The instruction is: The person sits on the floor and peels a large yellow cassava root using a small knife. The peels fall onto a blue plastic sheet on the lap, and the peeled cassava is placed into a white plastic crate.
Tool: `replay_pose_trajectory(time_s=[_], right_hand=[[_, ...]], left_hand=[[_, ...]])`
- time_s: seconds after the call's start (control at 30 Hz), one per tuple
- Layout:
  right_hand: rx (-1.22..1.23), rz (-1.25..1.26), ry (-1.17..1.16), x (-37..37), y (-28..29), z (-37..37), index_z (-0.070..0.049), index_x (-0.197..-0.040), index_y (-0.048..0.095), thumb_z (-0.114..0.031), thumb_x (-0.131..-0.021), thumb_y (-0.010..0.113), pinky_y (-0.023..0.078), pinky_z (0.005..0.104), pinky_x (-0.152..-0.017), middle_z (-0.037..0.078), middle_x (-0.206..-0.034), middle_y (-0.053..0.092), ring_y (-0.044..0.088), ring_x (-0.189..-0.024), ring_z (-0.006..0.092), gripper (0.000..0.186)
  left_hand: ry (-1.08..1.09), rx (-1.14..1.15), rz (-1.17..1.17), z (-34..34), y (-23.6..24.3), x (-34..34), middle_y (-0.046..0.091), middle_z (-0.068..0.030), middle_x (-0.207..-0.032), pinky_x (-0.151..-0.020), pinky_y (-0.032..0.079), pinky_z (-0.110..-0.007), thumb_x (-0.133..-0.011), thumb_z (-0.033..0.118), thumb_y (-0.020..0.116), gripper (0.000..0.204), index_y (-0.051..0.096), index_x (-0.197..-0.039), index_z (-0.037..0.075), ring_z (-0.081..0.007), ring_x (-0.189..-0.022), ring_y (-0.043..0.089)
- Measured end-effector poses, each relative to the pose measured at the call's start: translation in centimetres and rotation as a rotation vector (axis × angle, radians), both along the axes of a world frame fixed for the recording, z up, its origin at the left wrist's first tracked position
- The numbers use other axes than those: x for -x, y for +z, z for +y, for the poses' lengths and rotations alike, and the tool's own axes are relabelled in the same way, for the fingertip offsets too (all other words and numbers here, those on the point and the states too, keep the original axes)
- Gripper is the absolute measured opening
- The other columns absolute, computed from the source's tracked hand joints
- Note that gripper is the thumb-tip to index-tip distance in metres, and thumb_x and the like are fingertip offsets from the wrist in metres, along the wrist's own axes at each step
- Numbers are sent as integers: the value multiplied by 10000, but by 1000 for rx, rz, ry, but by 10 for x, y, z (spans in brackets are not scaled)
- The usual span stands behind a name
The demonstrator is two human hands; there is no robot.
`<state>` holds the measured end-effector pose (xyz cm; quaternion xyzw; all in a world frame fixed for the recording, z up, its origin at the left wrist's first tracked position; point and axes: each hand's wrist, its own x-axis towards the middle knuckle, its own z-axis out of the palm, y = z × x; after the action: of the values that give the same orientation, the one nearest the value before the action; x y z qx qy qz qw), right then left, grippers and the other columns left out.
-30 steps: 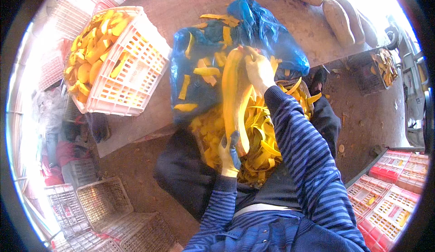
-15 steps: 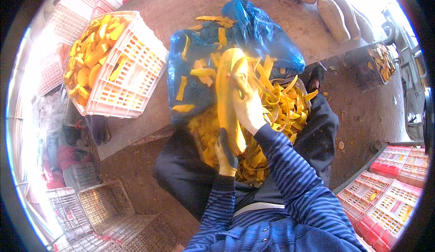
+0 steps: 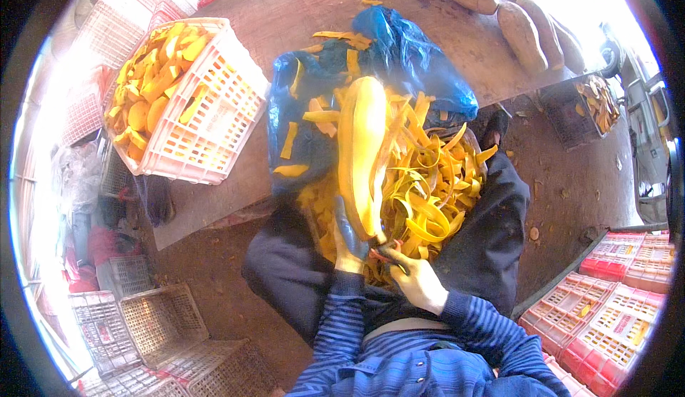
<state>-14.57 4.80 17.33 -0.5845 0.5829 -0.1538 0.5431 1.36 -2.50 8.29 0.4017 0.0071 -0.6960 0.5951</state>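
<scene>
A long orange-yellow squash [image 3: 360, 147], its skin mostly peeled off, stands tilted over my lap. My left hand [image 3: 349, 236], in a cream glove with a dark-coated palm, grips its lower left side. By the squash's lower end, my right hand [image 3: 414, 275] is closed on a small dark and reddish peeler, mostly hidden by the gloved fingers. Curled peel strips [image 3: 435, 197] fill a container between my knees, its rim largely covered. Behind the squash, a blue plastic bag [image 3: 410, 51] lies spread on the table with loose peel strips on it.
A white crate [image 3: 203, 118] heaped with orange pieces stands on the table [image 3: 300, 1] at left. Several unpeeled tan squashes [image 3: 521, 36] lie at the far right. A dark crate [image 3: 567, 118] holds peelings. Stacked crates [image 3: 160, 325] stand lower left; red and white crates [image 3: 571, 300] lower right.
My right hand has dropped from the upper right side of the squash to its lower end. The left hand keeps its hold, and more of the squash's smooth flesh shows.
</scene>
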Motion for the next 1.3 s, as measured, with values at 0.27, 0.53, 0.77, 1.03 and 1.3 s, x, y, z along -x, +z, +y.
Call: replay_pose_trajectory(time_s=[0.27, 0.53, 0.77, 1.03, 1.3], right_hand=[[415, -439, -316, -4, -19, -148, -1, -1394, 621, -77, -1016, 555, 450, 319, -1071, 182, -1211, 730, 643, -1192, 204, 391], [596, -334, -345, -27, -54, -290, -91, -1411, 642, -192, -1020, 572, 531, 351, -865, 216, -1090, 747, 722, -925, 272, 410], [380, -191, -396, -33, -50, -290, -108, -1400, 654, -180, -1019, 552, 514, 370, -966, 243, -1214, 719, 709, -1103, 333, 401], [532, -207, -396, -46, -57, -203, -135, -1422, 632, -157, -1002, 565, 537, 409, -958, 262, -1191, 715, 717, -1059, 382, 427], [218, -138, -63, -9, -39, -10, -172, -1432, 625, -154, -1000, 569, 557, 449, -702, 289, -852, 695, 727, -749, 402, 436]], left_hand=[[41, 147, -136, 2, -14, 8, 676, -86, -1316, -1040, 528, -381, -1052, 543, 527, 610, 586, -1408, 51, -237, -1168, 662], [62, 83, -108, 3, -35, 4, 648, -59, -1274, -1013, 508, -346, -1070, 492, 536, 536, 573, -1394, 66, -188, -1155, 627], [53, 54, -119, 6, -44, 2, 648, -66, -1251, -999, 513, -348, -1065, 488, 545, 540, 577, -1379, 49, -184, -1137, 631], [70, 92, -166, 6, -39, 5, 640, -76, -1296, -1041, 499, -361, -1072, 481, 536, 538, 565, -1399, 54, -207, -1176, 624], [-136, 96, 108, 0, -24, -15, 717, -45, -1093, -816, 582, -349, -1012, 604, 561, 575, 638, -1299, 112, -202, -947, 698]])
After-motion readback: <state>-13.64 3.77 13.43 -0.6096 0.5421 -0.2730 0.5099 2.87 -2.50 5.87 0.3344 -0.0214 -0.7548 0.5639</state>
